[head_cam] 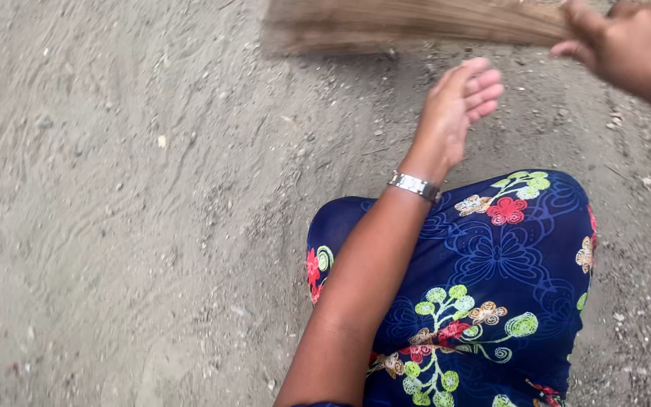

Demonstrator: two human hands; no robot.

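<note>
Straw-coloured broom (416,26) blurs across the top of the frame, gripped at its bundle by my right hand (627,45) in the upper right. My left hand (457,105) hangs open at centre, holding nothing. I'd keep strokes low and even over the dirt ground (114,226).

Straw broom (416,26) (dry, matt), gritty ground (114,226)

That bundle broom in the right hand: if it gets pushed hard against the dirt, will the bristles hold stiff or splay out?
Probably splay. The broom looks like a bundle of thin dry fibres, fanning wide at the blurred free end. It seems light: the right hand alone carries it, while the left hand hangs open. The loose dirt ground should give little resistance.
</note>
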